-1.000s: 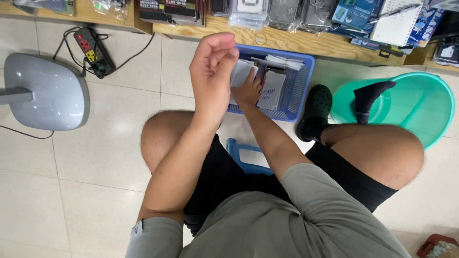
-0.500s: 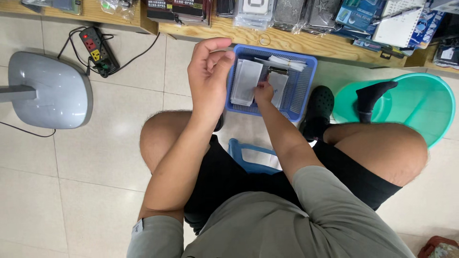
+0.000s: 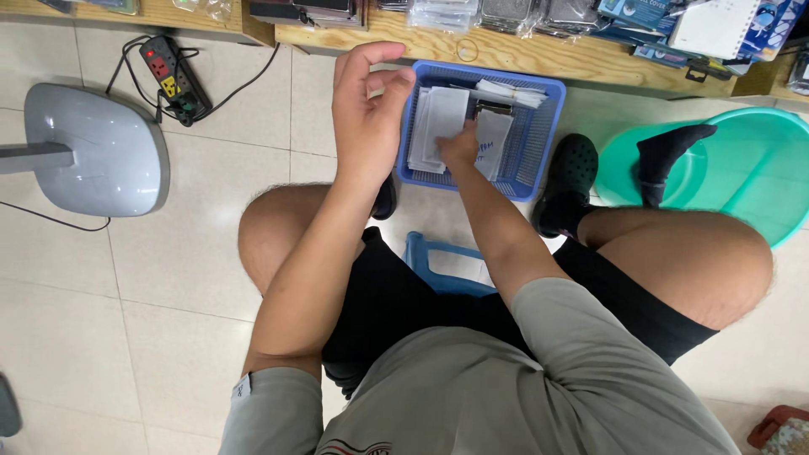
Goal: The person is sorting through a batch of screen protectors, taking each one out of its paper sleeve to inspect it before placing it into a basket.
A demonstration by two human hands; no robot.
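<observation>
White packets (image 3: 445,126) lie stacked inside the blue basket (image 3: 539,139), which sits on the tiled floor (image 3: 168,278) right against the low wooden shelf (image 3: 539,55). Your right hand (image 3: 459,147) is down in the basket, fingers resting flat on the packets; can't tell if it pinches one. Your left hand (image 3: 366,109) hovers over the basket's left rim, fingers loosely curled and spread, thumb apart, holding nothing visible.

Around it: black clog (image 3: 569,181) on your right foot touches the basket's right side. Teal basin (image 3: 742,168) further right, your sock foot (image 3: 666,156) over its rim. Blue stool (image 3: 442,265) under you, just behind the basket. Power strip (image 3: 173,76) with cables left of the basket, near the shelf. Grey fan base (image 3: 93,147) far left, well apart.

Shelf edge carries bagged items (image 3: 442,13) and a spiral notebook (image 3: 716,25), hanging close above the basket's far rim. Basket boxed in: shelf behind, clog right, your knees near side. Open floor only to the left, between basket and power strip, and wider bottom left.
</observation>
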